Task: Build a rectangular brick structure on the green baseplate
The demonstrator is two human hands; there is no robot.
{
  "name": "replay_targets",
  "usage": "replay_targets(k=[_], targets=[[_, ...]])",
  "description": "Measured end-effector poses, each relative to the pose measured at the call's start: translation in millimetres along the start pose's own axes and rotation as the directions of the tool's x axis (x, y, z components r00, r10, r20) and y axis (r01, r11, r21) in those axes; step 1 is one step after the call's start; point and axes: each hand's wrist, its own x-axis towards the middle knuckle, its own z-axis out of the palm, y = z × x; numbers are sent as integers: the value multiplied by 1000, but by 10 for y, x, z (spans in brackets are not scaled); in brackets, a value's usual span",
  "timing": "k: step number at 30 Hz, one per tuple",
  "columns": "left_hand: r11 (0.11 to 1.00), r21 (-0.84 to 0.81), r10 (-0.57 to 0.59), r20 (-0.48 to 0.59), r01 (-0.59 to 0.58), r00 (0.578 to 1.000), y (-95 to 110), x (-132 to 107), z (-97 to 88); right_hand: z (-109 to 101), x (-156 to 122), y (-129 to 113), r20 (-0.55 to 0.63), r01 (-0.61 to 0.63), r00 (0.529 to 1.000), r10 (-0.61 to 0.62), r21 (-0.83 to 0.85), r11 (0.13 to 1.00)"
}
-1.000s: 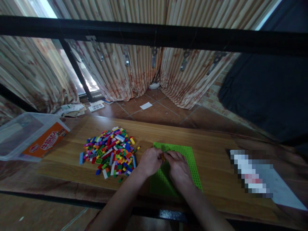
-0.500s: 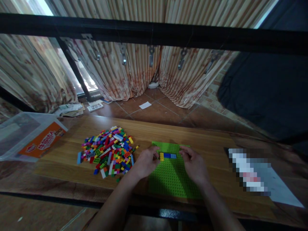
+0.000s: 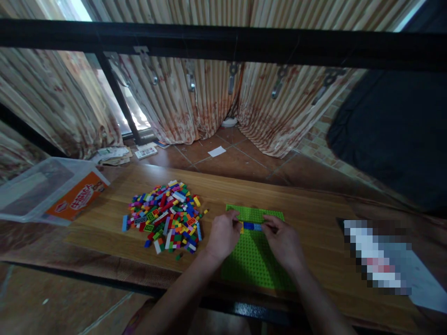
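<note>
A green studded baseplate (image 3: 251,260) lies on the wooden table in front of me. Across its upper part runs a short row: a yellow brick (image 3: 241,228), a dark blue brick (image 3: 248,226) and a light blue brick (image 3: 257,227). My left hand (image 3: 224,236) is closed at the row's left end, its fingers over most of the yellow brick. At the other end, the pinched thumb and fingers of my right hand (image 3: 283,239) touch the light blue brick. Both hands partly hide the bricks' ends.
Left of the baseplate spreads a pile of mixed loose bricks (image 3: 167,216). A clear plastic box (image 3: 45,181) with an orange label stands at the table's left end. White paper (image 3: 428,288) and a blurred-out item (image 3: 375,260) lie on the right. A dark bar (image 3: 216,42) with hooks crosses above.
My left hand has moved in over the yellow brick, and my right hand has closed up to the light blue brick. The whole view has shifted slightly.
</note>
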Motion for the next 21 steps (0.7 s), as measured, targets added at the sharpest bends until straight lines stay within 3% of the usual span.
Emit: replay_targets(k=[5, 16, 18, 21], targets=[[999, 10, -42, 18, 42, 999, -6, 56, 9, 34, 33, 8, 9, -15, 1000, 15, 25, 1000], [999, 31, -9, 1, 9, 1000, -31, -6, 35, 87, 114, 159, 112, -96, 991, 78, 166, 981], [1000, 18, 14, 10, -14, 1000, -30, -31, 22, 59, 109, 125, 90, -99, 992, 86, 156, 983], [997, -16, 82, -8, -82, 997, -7, -77, -59, -6, 99, 26, -49, -57, 997, 62, 106, 993]])
